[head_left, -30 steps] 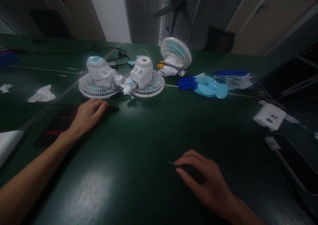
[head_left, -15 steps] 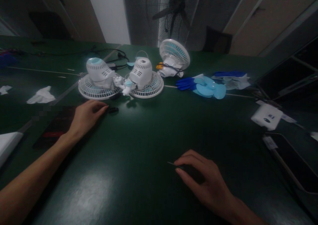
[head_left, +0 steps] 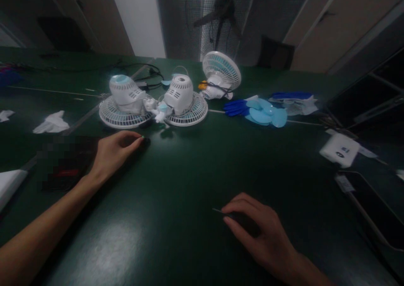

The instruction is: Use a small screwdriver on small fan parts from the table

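My left hand (head_left: 116,151) rests on the green table with thumb and fingers pinched at a small black object (head_left: 147,141); the fingers partly cover it, and its kind cannot be made out. A tiny greenish spot shows at the fingertips. Lower right, my right hand (head_left: 260,233) is closed around what looks like a screwdriver (head_left: 243,222), its thin metal shaft pointing left and its dark handle mostly inside the palm. Beyond my left hand, two white fans (head_left: 126,94) (head_left: 179,94) lie face down on their grilles.
A third fan (head_left: 221,73) leans farther back. Blue gloves (head_left: 235,107) and light blue fan blades (head_left: 265,112) lie to its right. A white box (head_left: 340,149) and a phone (head_left: 369,210) sit at the right. White cloth (head_left: 52,123) and a dark red-marked item (head_left: 67,172) are left.
My left hand has shifted slightly right, its fingertips now meeting the small black object that lay just beside them. My right hand stays nearly in place, the dark handle showing more clearly.
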Available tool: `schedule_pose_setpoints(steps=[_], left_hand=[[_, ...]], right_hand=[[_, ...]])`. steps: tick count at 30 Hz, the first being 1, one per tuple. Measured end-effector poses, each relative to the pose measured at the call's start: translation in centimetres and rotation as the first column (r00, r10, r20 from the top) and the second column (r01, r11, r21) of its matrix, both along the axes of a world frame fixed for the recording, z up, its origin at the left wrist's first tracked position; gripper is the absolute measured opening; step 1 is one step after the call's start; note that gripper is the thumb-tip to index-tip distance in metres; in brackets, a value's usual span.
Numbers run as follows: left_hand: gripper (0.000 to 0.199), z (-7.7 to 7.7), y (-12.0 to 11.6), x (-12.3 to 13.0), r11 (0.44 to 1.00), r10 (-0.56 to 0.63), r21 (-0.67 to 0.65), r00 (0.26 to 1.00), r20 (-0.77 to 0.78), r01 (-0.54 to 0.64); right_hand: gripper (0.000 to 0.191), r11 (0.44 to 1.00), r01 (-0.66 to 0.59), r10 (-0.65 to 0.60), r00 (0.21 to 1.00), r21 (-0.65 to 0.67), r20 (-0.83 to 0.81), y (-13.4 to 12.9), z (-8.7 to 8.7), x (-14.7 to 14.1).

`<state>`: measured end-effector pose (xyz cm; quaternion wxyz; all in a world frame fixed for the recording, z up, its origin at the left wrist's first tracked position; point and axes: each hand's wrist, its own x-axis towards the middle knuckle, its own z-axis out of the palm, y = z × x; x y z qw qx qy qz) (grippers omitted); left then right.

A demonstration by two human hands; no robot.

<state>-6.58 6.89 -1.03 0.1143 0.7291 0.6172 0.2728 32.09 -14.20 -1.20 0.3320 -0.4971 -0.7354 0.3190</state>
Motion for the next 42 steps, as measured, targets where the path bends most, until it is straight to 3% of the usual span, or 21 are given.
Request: schedule_pose_setpoints(steps=[6,9,13,18,25,31,35,39,42], left_hand=[[0.043,0.8,-0.7,0.4,0.997,-0.051,-0.067,0.998,-0.039,0.048],[0.048,0.9,-0.7,0.2,0.992,-0.049,-0.119,0.999,0.024,0.052],[0.061,0.0,0.0,-0.4,0.98,-0.022,-0.19,0.989,0.146,0.05],[0.065,-1.8,0.8,-1.2,0.969,0.087,-0.242,0.985,0.15,-0.048],[0.062,-1.1,0.4,-0.5,0.964,0.076,-0.263,0.987,0.145,-0.036],[0.048,-0.3,-0.2,-0.2,0.99,-0.127,-0.077,0.989,-0.078,0.121],[0.044,-0.5,-0.4,0.1,0.966,-0.228,0.033,0.904,-0.363,0.257],[0.047,-0.6,-0.6,0.3,0.938,-0.28,0.021,0.79,-0.545,0.347],[0.048,-0.1,-0.6,0.3,0.936,-0.305,-0.019,0.785,-0.54,0.35]], right_hand=[[0.016,1.0,0.017,-0.017,1.0,0.012,-0.022,-0.1,-0.2,0.0],[0.016,1.0,0.022,-0.021,0.999,0.014,-0.025,-0.1,0.0,-0.1],[0.014,1.0,0.018,-0.018,1.0,0.006,-0.024,0.0,0.6,-0.3],[0.013,0.999,0.034,-0.034,0.999,-0.004,0.005,-0.2,0.5,-0.4],[0.012,0.999,0.034,-0.034,0.999,0.003,0.006,-0.1,0.5,-0.4],[0.013,1.0,0.013,-0.013,1.0,0.004,0.003,0.1,0.7,-0.5],[0.012,1.0,0.017,-0.017,1.0,0.001,0.011,0.2,0.8,-0.5],[0.013,1.0,0.009,-0.009,1.0,-0.009,0.005,0.1,0.6,-0.4],[0.014,1.0,0.011,-0.011,1.0,-0.008,0.008,0.1,0.5,-0.4]])
